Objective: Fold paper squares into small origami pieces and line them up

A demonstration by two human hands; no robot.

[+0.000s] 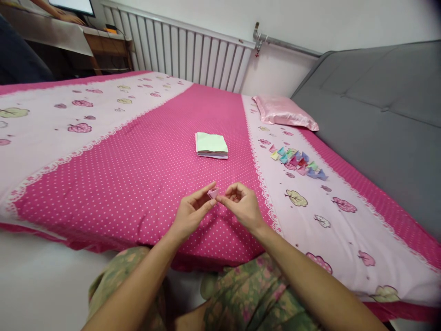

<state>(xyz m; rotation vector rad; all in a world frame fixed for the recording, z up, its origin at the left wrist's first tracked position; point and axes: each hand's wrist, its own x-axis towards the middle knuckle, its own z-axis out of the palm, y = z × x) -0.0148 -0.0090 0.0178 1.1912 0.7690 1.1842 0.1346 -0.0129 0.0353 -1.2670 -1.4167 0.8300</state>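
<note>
Between my two hands, above the near edge of the bed, is a small folded pink paper piece (212, 193). My left hand (193, 209) pinches it between thumb and fingers. The thumb and fingers of my right hand (243, 204) are curled at its right side, with the thumb tip at the paper; whether they grip it is hard to make out. Beyond my hands lies a stack of square paper sheets (212, 143), pale green on top. To the right sits a cluster of small folded paper pieces (299, 162) in several colours.
The bed (144, 184) has a pink dotted and flowered sheet. A pink pillow (284, 112) rests against the grey headboard (375, 110). A white radiator (186, 48) stands behind. At the far left, another person's hand (70, 18) rests on a desk near a monitor (74, 5).
</note>
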